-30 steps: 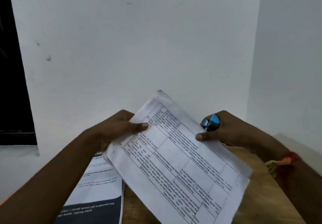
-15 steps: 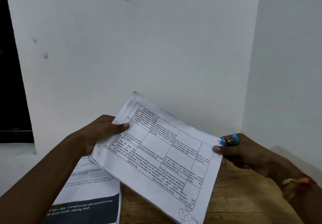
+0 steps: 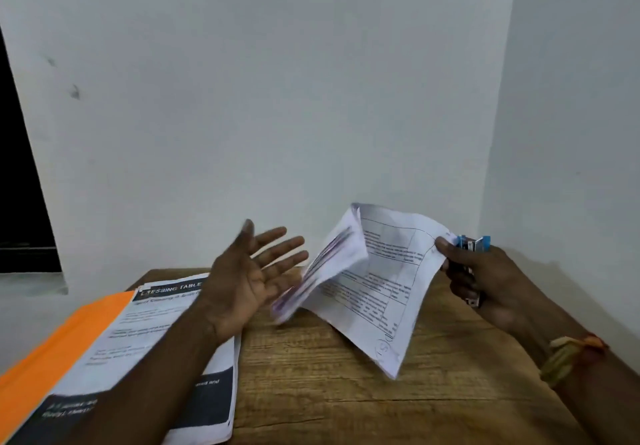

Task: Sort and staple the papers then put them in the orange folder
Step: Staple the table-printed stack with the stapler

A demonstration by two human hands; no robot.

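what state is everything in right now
papers: held up by one corner, pages fanned
blue stapler: in right hand
right hand: pinches papers, grips blue stapler
left hand: open, palm up, empty
orange folder: lying flat, under printed sheets
printed sheets: lying on orange folder

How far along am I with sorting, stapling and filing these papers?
Looks done: a white printed stack with a dark banner lies on the orange folder. In hand: the right hand pinches a corner of fanning white sheets printed with tables, plus a blue stapler; no staple shows. The left hand is open. Left: probably filing those sheets.
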